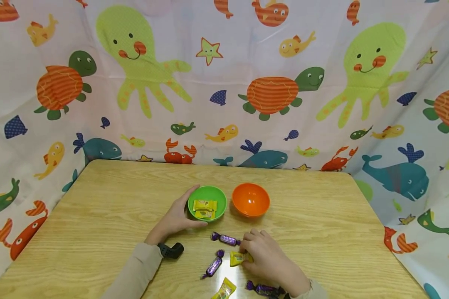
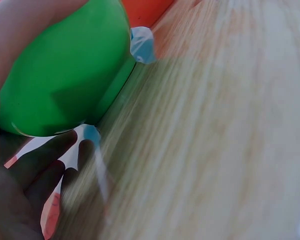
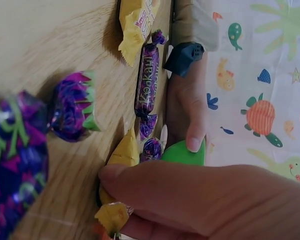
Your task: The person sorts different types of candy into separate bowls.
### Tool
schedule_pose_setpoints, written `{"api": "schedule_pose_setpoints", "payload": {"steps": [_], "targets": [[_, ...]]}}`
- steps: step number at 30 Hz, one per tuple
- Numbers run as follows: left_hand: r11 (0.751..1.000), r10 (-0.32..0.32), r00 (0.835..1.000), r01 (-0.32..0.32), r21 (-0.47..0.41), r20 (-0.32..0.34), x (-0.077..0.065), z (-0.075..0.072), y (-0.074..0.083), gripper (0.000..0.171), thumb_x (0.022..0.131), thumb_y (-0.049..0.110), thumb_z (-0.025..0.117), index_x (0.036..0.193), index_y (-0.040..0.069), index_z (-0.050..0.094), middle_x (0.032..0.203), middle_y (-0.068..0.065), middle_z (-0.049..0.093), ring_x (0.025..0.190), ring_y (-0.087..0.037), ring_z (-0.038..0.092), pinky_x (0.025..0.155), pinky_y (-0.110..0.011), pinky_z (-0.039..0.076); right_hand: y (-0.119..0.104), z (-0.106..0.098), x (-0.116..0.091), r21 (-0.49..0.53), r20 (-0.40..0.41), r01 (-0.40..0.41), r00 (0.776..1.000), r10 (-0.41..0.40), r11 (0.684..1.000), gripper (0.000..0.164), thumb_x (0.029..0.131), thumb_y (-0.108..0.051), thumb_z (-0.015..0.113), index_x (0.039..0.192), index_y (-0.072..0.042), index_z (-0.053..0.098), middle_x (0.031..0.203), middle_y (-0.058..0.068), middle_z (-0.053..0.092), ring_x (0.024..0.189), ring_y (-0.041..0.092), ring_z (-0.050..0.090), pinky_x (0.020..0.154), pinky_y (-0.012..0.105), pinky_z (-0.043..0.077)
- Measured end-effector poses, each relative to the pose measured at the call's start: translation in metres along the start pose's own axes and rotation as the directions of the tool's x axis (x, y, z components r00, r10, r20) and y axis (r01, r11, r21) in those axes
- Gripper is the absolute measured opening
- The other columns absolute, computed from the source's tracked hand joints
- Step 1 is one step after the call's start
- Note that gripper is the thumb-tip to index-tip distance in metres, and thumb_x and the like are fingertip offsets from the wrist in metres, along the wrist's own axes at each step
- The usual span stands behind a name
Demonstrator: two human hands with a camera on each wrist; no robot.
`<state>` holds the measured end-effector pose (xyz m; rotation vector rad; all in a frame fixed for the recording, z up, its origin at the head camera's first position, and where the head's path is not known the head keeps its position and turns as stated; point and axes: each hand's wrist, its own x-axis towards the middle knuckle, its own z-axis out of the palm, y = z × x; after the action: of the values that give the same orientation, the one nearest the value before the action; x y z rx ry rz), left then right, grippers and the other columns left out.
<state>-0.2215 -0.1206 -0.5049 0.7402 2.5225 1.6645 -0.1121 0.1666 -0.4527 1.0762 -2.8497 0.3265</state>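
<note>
My left hand (image 1: 177,215) holds the green bowl (image 1: 208,192) from its left side, thumb at the near edge and fingers round the far side. A few yellow-wrapped candies (image 1: 205,206) lie inside that bowl. In the left wrist view the bowl's green wall (image 2: 65,75) stands close over the table. To the right, my right hand (image 1: 265,255) pinches a yellow-wrapped candy (image 1: 237,258) low over the table. The right wrist view has the thumb pressed on this yellow candy (image 3: 125,152), whose far side is hidden by the hand.
An orange bowl (image 1: 250,200) stands just right of the green one. Purple-wrapped candies lie around the right hand: one behind (image 1: 226,239), one to the left (image 1: 213,265), and purple wrappers in front (image 1: 263,289). Another yellow candy (image 1: 224,289) is at the near edge of view.
</note>
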Motion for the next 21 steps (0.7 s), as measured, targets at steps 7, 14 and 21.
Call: {"api": "schedule_pose_setpoints", "payload": {"steps": [7, 14, 21], "targets": [[1.0, 0.009, 1.0, -0.009, -0.012, 0.002, -0.0004, 0.0, -0.0053, 0.116, 0.065, 0.028, 0.095, 0.158, 0.017, 0.027, 0.154, -0.003, 0.039, 0.142, -0.025, 0.035, 0.116, -0.053, 0.022, 0.0, 0.0016, 0.0001, -0.005, 0.0, 0.002, 1.0, -0.002, 1.0, 0.017, 0.068, -0.02, 0.083, 0.08, -0.017, 0.072, 0.084, -0.01, 0.06, 0.08, 0.01, 0.049, 0.07, 0.028, 0.041], [1.0, 0.012, 1.0, -0.012, 0.005, 0.008, -0.0006, -0.0008, -0.0038, 0.118, 0.065, 0.035, 0.095, 0.158, 0.015, 0.025, 0.155, -0.003, 0.039, 0.142, -0.026, 0.035, 0.116, -0.053, 0.023, -0.0003, -0.0003, 0.0007, 0.006, -0.008, 0.005, 1.0, -0.005, 1.0, 0.017, 0.067, -0.022, 0.083, 0.078, -0.017, 0.071, 0.081, -0.011, 0.06, 0.078, 0.009, 0.048, 0.07, 0.028, 0.04], [1.0, 0.011, 1.0, -0.011, 0.011, 0.009, -0.0006, -0.0004, -0.0056, 0.117, 0.065, 0.035, 0.094, 0.158, 0.015, 0.025, 0.154, -0.004, 0.04, 0.141, -0.027, 0.036, 0.115, -0.054, 0.025, -0.0005, -0.0012, 0.0019, 0.007, -0.03, 0.0, 1.0, 0.0, 1.0, 0.018, 0.067, -0.025, 0.084, 0.078, -0.017, 0.071, 0.081, -0.011, 0.062, 0.079, 0.01, 0.05, 0.072, 0.028, 0.039]]}}
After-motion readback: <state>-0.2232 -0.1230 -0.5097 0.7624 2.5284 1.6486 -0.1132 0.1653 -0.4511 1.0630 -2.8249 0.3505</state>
